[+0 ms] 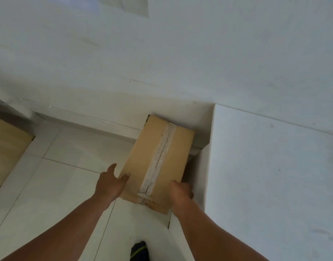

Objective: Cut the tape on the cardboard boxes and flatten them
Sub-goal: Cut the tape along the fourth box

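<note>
Left hand (112, 182) is spread wide, fingertips touching the near left edge of the box (143, 157). Right hand (180, 191) curls over its near right edge. The box, tape (161, 161) on top, stands on the floor (67, 176) against the wall (161, 63), tight beside a white block (265, 176). Open floor lies to its left.

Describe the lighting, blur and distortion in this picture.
Head view: soft, even light, no glare; dark shadow sits between the cardboard box and the white ledge on its right. Head view: wide-angle bend tilts and curves the skirting. Head view: whole frame slightly soft; the tape reads ragged, the left hand and right hand mildly blurred.
</note>
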The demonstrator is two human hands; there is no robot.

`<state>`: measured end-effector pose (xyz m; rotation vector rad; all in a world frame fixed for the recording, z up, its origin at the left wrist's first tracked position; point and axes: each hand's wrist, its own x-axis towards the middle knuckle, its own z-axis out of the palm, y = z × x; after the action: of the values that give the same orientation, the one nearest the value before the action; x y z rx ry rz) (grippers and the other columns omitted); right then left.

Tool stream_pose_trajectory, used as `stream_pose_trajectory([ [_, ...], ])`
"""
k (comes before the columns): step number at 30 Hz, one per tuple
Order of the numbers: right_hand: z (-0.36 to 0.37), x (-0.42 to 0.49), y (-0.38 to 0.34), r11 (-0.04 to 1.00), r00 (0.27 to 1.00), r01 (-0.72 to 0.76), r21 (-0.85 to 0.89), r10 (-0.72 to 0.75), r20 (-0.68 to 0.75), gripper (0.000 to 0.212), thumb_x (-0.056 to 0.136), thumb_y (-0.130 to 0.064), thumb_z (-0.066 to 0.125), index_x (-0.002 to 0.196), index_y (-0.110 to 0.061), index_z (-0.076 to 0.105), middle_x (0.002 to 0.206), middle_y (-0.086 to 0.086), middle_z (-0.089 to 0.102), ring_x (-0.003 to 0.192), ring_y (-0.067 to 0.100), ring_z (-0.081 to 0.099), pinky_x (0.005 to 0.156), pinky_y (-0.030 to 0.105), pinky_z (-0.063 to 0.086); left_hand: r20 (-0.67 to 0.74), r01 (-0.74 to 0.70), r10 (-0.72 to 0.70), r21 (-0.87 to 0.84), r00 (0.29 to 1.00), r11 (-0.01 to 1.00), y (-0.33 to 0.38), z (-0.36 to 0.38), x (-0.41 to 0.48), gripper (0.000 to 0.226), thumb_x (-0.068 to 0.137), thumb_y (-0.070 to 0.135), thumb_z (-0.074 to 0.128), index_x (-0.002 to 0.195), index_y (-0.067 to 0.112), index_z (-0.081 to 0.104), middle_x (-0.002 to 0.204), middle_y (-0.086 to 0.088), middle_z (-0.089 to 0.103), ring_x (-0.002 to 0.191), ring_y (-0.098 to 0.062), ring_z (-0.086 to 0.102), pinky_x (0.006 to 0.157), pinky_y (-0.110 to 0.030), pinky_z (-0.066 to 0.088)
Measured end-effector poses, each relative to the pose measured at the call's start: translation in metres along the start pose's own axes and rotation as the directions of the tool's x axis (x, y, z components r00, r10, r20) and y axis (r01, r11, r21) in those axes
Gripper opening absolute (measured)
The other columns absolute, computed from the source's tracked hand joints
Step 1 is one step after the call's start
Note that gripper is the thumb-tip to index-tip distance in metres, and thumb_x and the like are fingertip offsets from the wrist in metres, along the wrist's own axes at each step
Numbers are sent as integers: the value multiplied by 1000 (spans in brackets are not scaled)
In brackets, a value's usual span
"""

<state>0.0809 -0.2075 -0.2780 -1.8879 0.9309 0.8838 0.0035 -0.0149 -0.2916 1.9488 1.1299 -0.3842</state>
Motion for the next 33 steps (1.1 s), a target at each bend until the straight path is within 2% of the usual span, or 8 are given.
stream_pose_trajectory([
  [3, 20, 26, 19, 994, 995, -89, 62, 91, -34, 53, 80, -25, 56, 129, -11, 45, 122, 15, 54, 100, 34, 56, 87, 42, 52, 136, 38, -20, -127, 990, 991, -20, 13, 28, 75, 94, 54, 60, 158, 27, 30, 153, -14, 43, 136, -34, 46, 103, -42, 42],
  [8, 28, 32, 33, 992, 1000, 1, 129, 2, -25, 29, 86, -28, 57, 112, -17, 51, 99, 4, 59, 84, 23, 58, 71, 33, 50, 275, 196, -69, -468, 959, 862, -36, 24, 37, 52, 95, 54, 57, 143, 34, 49, 135, -3, 59, 120, -28, 56, 97, -51, 50],
  [14, 5, -15, 18, 942, 974, 133, 309, -181, 132, 34, 87, -27, 70, 105, -26, 41, 112, 7, 60, 97, 25, 59, 86, 45, 53, 293, 283, -118, -623, 949, 729, -33, -11, 12, 42, 97, 42, 62, 133, 20, 59, 129, -8, 63, 115, -32, 60, 93, -50, 54],
  [18, -19, -71, 4, 912, 910, 257, 318, -340, 239, 51, 79, -41, 79, 104, -29, 37, 114, 7, 59, 99, 24, 63, 66, 34, 56, 343, 314, -76, -718, 936, 622, -24, -52, -19, 36, 91, 41, 65, 119, 19, 61, 125, -15, 65, 105, -36, 61, 88, -55, 51],
  [21, -40, -113, -4, 872, 844, 452, 186, -486, 226, 69, 54, -72, 77, 101, -46, 33, 122, 0, 51, 107, 22, 59, 85, 42, 57, 396, 338, 9, -796, 918, 503, -13, -83, -45, 43, 88, 38, 61, 126, 17, 59, 128, -21, 65, 107, -40, 61, 90, -59, 48],
  [26, -92, -176, -21, 743, 720, 656, 136, -669, 185, 67, 57, -74, 65, 104, -46, 26, 119, -10, 37, 109, 10, 48, 92, 33, 52, 470, 403, 129, -845, 874, 351, 31, -108, -104, 56, 87, 37, 55, 135, 8, 59, 123, -26, 65, 109, -41, 56, 94, -61, 40],
  [30, -163, -188, -23, 726, 708, 664, 180, -688, 159, 68, 55, -74, 67, 105, -47, 30, 121, -1, 44, 107, 15, 56, 91, 37, 53, 590, 481, 197, -775, 783, 409, 71, -100, -154, 58, 85, 32, 55, 134, 1, 58, 123, -31, 59, 111, -49, 54, 107, -71, 26],
  [33, -231, -181, -8, 714, 695, 674, 187, -700, 166, 70, 55, -71, 68, 111, -46, 34, 122, 7, 52, 107, 19, 59, 84, 31, 53, 659, 500, 269, -726, 702, 472, 104, -74, -200, 61, 65, 10, 80, 120, -13, 65, 114, -38, 63, 94, -58, 65, 93, -73, 44],
])
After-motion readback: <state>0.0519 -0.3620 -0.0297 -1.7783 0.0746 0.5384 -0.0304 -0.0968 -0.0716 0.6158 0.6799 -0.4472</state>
